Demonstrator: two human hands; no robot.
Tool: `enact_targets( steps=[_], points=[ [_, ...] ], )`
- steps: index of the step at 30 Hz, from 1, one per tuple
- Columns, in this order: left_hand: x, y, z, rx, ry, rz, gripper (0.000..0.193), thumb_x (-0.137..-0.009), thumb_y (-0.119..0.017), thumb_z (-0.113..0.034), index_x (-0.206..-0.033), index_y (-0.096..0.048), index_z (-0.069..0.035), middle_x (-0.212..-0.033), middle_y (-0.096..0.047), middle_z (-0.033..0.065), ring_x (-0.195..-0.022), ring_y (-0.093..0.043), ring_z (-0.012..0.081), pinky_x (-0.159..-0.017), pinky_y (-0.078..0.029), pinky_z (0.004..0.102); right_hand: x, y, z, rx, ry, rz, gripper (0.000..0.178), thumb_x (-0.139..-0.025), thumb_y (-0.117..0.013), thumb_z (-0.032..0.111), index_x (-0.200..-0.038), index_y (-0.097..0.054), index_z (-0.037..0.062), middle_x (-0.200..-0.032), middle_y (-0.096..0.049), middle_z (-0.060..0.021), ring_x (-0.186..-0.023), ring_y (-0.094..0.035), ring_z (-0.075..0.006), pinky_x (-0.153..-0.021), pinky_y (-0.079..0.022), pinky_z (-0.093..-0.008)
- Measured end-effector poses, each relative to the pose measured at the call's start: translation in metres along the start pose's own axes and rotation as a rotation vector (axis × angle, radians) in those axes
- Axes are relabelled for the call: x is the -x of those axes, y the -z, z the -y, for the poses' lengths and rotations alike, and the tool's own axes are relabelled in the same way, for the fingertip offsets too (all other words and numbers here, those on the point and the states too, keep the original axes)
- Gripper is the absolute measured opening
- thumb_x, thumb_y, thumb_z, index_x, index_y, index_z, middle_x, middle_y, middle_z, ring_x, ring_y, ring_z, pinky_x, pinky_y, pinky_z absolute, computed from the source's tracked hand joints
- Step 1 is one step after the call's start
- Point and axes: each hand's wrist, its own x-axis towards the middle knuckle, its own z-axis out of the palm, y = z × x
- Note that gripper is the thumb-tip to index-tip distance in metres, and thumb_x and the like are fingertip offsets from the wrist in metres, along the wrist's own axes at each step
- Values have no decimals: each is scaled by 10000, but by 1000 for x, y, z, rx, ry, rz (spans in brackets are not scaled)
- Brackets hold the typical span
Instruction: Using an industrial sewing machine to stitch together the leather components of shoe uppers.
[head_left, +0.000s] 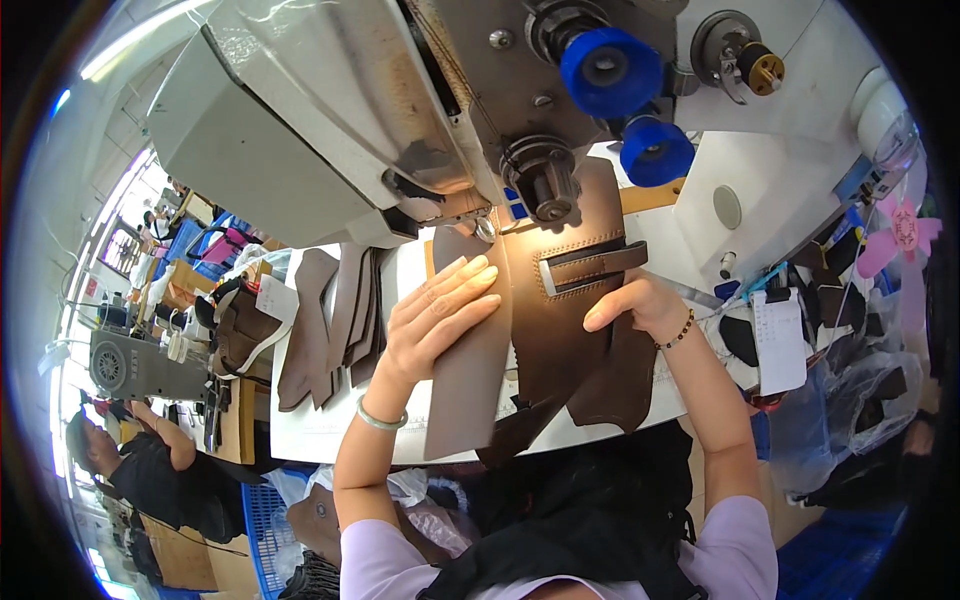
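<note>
Brown leather panel (552, 345) is lying on the white counter (310, 432), its far end reaching beneath the sewing machine head (300, 115). The left hand (442, 315) is lying open, its fingers together and flat on the smooth taupe leather piece (468, 390) alongside. The right hand (645, 305) is bending around the panel's right side, its thumb showing above; its other fingers are hiding, so I cannot tell whether it is gripping.

For good sewing, both hands should probably be keeping the leather flat, guiding the joining edges evenly without dragging, and the fingertips should be staying clear of the needle area (485, 228).

The panel's long axis is running from the machine toward the person, with the lower end leaning a little left. The stitched strap (595, 267) is crossing that axis, its free end pointing right and slightly away from the person.

Farther out, a row of leather pieces (350, 310) is resting left of the hands, and two blue knobs (612, 72) are jutting from the machine above.
</note>
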Motion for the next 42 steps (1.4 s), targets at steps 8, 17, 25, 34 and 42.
enact_targets(
  steps=[8,17,25,34,42],
  points=[
    [-1,8,-4,15,-52,137,447,-732,-643,-202,-1126,-640,8,-1166,-659,142,-1084,-639,316,-966,-511,450,-3,6,-7,5,-27,-15,535,-611,-745,-25,-1139,-663,2,-1022,-689,-86,-911,-644,-141,-820,-517,-272],
    [1,-5,-3,-103,-85,23,290,-771,-648,-118,-1047,-686,-35,-1072,-691,90,-1024,-662,251,-930,-545,391,-1,6,-8,-32,-7,-7,555,-600,-738,-39,-1147,-652,2,-1091,-670,-84,-974,-621,-153,-863,-497,-283],
    [0,-12,4,-144,-157,-46,219,-786,-649,-98,-993,-700,-49,-1020,-703,69,-981,-672,221,-873,-563,346,2,7,-14,-78,-23,-36,530,-610,-733,-39,-1134,-652,-22,-1069,-679,-97,-969,-626,-163,-871,-489,-287],
    [-2,-12,5,-205,-279,-96,202,-776,-674,-63,-973,-687,-24,-987,-704,79,-928,-684,234,-811,-582,338,7,-11,7,-10,-110,-120,422,-748,-728,19,-1156,-637,-37,-1082,-681,-112,-978,-640,-163,-884,-504,-295],
    [-1,-10,5,-195,-267,-112,178,-792,-657,-68,-959,-695,-24,-974,-704,84,-914,-691,230,-788,-595,338,16,-43,25,320,-35,-372,348,-913,-689,216,-1184,-632,5,-1113,-661,-30,-1016,-585,-107,-901,-474,-284]
  ],
)
